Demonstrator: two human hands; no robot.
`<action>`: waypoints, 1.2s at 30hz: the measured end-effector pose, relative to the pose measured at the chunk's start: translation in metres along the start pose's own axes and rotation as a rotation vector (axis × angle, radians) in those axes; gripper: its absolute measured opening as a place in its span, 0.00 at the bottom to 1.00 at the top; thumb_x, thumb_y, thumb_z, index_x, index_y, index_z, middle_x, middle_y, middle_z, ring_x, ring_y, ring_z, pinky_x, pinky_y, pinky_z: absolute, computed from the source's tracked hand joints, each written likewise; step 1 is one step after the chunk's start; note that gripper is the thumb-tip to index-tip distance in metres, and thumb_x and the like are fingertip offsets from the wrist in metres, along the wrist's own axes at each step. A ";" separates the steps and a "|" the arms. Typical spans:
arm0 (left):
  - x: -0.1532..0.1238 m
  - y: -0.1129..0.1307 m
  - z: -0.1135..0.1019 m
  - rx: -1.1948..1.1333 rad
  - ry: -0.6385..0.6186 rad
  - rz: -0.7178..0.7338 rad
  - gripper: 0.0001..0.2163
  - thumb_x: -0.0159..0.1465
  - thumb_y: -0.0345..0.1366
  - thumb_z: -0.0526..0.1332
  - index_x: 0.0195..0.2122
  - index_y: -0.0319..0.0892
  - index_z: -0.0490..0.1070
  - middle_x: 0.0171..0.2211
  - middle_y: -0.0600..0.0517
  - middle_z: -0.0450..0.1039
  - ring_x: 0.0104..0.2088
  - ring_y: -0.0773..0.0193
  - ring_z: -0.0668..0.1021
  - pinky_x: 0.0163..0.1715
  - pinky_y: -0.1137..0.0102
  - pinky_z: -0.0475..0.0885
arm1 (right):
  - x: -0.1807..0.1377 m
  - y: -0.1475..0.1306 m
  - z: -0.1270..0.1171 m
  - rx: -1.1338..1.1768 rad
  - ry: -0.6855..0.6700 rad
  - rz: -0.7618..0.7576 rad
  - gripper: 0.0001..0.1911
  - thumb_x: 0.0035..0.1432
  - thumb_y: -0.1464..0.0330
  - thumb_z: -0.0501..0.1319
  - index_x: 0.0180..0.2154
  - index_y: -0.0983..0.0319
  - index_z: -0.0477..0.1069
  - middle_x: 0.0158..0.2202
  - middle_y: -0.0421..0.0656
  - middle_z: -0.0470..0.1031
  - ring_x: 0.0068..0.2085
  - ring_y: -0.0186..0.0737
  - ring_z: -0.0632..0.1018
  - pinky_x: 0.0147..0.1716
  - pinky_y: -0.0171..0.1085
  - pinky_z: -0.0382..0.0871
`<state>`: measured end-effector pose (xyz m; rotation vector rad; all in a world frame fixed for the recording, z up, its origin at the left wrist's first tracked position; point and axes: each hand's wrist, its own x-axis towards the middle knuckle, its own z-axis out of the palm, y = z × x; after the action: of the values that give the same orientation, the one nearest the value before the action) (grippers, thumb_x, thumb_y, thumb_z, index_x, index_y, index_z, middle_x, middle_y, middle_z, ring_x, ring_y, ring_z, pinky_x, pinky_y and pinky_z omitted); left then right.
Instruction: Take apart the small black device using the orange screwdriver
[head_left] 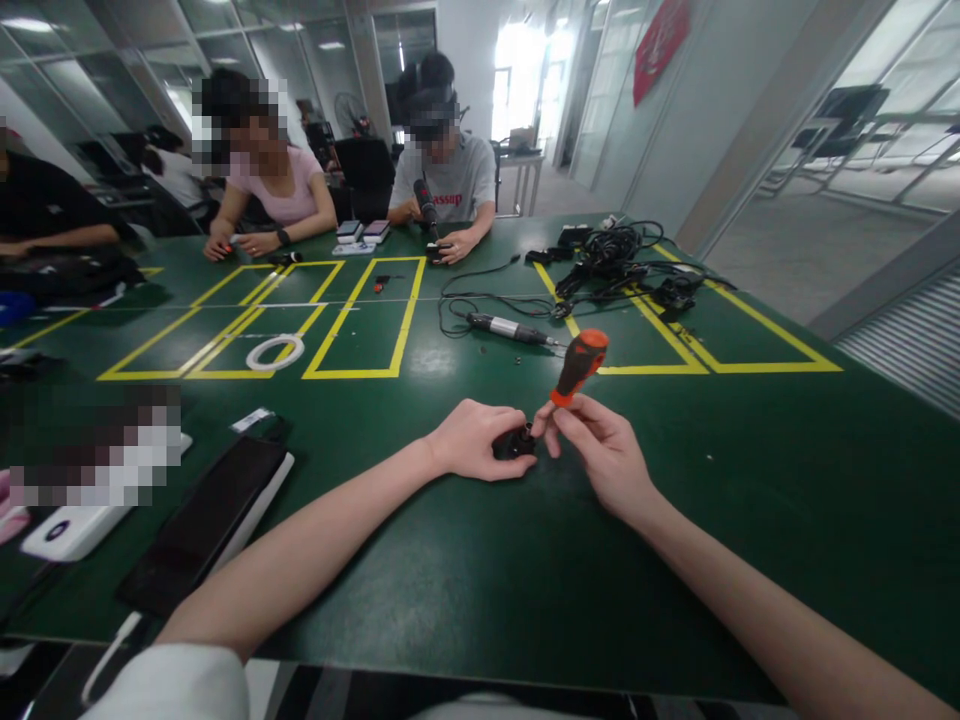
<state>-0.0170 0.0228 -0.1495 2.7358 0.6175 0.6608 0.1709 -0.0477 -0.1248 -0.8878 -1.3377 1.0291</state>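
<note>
Centre counter [750, 480], the left hand [474, 440] closes over the small black part [516, 442], the right hand [606, 452] touching beside it pinches the orange-handled screwdriver [579, 366], tip down into the part, handle leaning up and right.

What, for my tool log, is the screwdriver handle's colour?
Orange-and-black screwdriver handle; head view.

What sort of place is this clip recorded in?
Probably an assembly or training workshop inside an office building: a long green table marked with yellow tape boxes, a powered screwdriver and cables, glass partitions behind. The right hand holds an orange-handled screwdriver, the left hand a small black part.
</note>
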 end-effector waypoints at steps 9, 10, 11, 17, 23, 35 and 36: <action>0.001 0.000 0.000 0.023 -0.008 0.001 0.13 0.64 0.48 0.61 0.34 0.43 0.69 0.27 0.55 0.75 0.27 0.66 0.78 0.26 0.72 0.64 | 0.001 0.001 0.000 -0.011 0.060 0.004 0.16 0.56 0.55 0.73 0.32 0.59 0.73 0.30 0.40 0.79 0.23 0.32 0.70 0.24 0.35 0.70; 0.001 0.001 0.000 0.028 -0.016 -0.007 0.13 0.64 0.48 0.61 0.34 0.43 0.69 0.27 0.55 0.75 0.27 0.66 0.78 0.26 0.72 0.64 | 0.002 0.001 0.000 -0.023 0.054 -0.001 0.16 0.55 0.55 0.74 0.32 0.59 0.74 0.30 0.41 0.78 0.23 0.32 0.70 0.24 0.35 0.70; 0.001 0.001 0.000 0.030 -0.023 -0.015 0.12 0.64 0.47 0.62 0.34 0.43 0.69 0.27 0.55 0.75 0.27 0.66 0.78 0.26 0.72 0.64 | 0.002 0.000 0.000 -0.031 0.046 -0.004 0.16 0.55 0.54 0.73 0.31 0.59 0.76 0.30 0.40 0.78 0.23 0.32 0.70 0.24 0.35 0.69; 0.001 0.002 0.000 -0.011 -0.012 -0.021 0.11 0.62 0.45 0.62 0.34 0.43 0.69 0.28 0.55 0.76 0.25 0.67 0.76 0.27 0.72 0.64 | 0.000 -0.001 0.003 0.014 0.016 0.009 0.20 0.58 0.49 0.70 0.35 0.59 0.77 0.26 0.40 0.76 0.22 0.33 0.72 0.25 0.36 0.71; 0.001 0.002 -0.001 -0.021 -0.004 -0.064 0.12 0.61 0.46 0.64 0.32 0.43 0.69 0.24 0.57 0.72 0.24 0.68 0.75 0.25 0.73 0.62 | -0.001 -0.005 0.002 -0.038 0.030 0.051 0.19 0.55 0.52 0.73 0.33 0.59 0.73 0.27 0.41 0.80 0.23 0.34 0.72 0.25 0.36 0.72; 0.002 0.001 -0.003 -0.046 -0.039 -0.057 0.17 0.62 0.52 0.65 0.32 0.43 0.68 0.25 0.56 0.73 0.25 0.68 0.75 0.26 0.73 0.62 | 0.000 -0.004 0.002 0.006 -0.004 0.032 0.20 0.57 0.49 0.71 0.35 0.59 0.73 0.27 0.41 0.80 0.21 0.34 0.72 0.25 0.38 0.71; 0.002 0.001 -0.003 -0.038 -0.043 -0.058 0.18 0.61 0.53 0.65 0.32 0.43 0.68 0.25 0.56 0.74 0.25 0.67 0.75 0.26 0.73 0.62 | 0.000 -0.004 0.002 0.002 0.005 0.030 0.20 0.57 0.50 0.71 0.35 0.58 0.72 0.27 0.41 0.80 0.21 0.34 0.72 0.24 0.37 0.71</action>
<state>-0.0168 0.0233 -0.1461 2.6790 0.6653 0.5921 0.1697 -0.0493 -0.1206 -0.9109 -1.3222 1.0511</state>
